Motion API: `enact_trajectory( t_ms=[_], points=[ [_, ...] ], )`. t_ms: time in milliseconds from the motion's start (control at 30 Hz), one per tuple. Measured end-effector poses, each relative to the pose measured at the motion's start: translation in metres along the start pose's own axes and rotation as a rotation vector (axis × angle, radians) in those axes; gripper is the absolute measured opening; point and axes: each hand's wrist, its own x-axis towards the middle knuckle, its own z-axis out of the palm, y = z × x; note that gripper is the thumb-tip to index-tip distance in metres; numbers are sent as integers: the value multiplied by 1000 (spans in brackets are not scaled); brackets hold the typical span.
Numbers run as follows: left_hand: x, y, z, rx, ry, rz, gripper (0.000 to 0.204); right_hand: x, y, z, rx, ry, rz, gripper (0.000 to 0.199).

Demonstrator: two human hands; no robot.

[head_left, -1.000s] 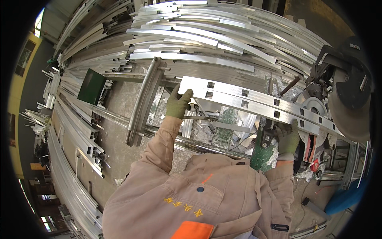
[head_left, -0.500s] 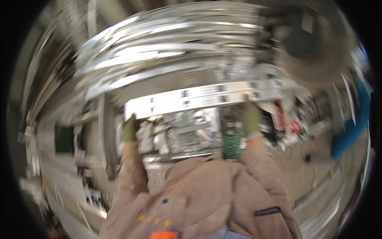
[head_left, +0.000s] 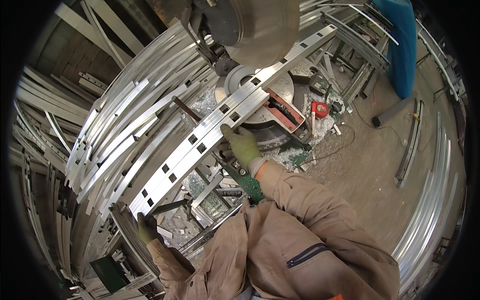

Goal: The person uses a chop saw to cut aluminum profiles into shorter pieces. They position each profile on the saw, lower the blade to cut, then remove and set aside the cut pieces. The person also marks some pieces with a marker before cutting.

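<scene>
Two long silvery aluminium profiles with square holes lie side by side, slanting from lower left to upper right. The farther profile (head_left: 240, 95) reaches across the turntable of a mitre saw (head_left: 260, 30), past its big round guard. Nearer me, the shorter profile (head_left: 187, 163) ends beside the saw's red slotted insert (head_left: 287, 115). My left hand (head_left: 146, 229), in a green glove, is closed at the lower-left end of the nearer profile, its fingers partly hidden. Farther along, my gloved right hand (head_left: 243, 146) grips that profile's near edge close to the saw, with some fingers underneath out of sight.
Many aluminium bars (head_left: 120, 125) are stacked beyond the profiles. Metal chips and offcuts (head_left: 200, 192) lie below. A red tape measure (head_left: 320, 109) sits right of the saw. A blue object (head_left: 401, 55) stands at far right; long shiny bars (head_left: 425, 220) lie on the floor.
The view has turned, so the saw now shows near the top middle and the profiles slant instead of lying nearly level. Both hands stay at the profiles. The earlier frame is blurred.
</scene>
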Motion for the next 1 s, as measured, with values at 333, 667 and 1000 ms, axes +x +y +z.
enact_trajectory(
  t_ms=[333,667,1000],
  points=[
    [15,0,-2,-48,-101,3,20,1,-2,-6,-74,-46,-19,45],
    [15,4,-3,-19,-92,-25,19,-1,-6,-6,-99,-60,-15,44],
    [33,-9,-23,147,-185,129,26,0,-2,-5,-89,-43,-3,46]
  ],
)
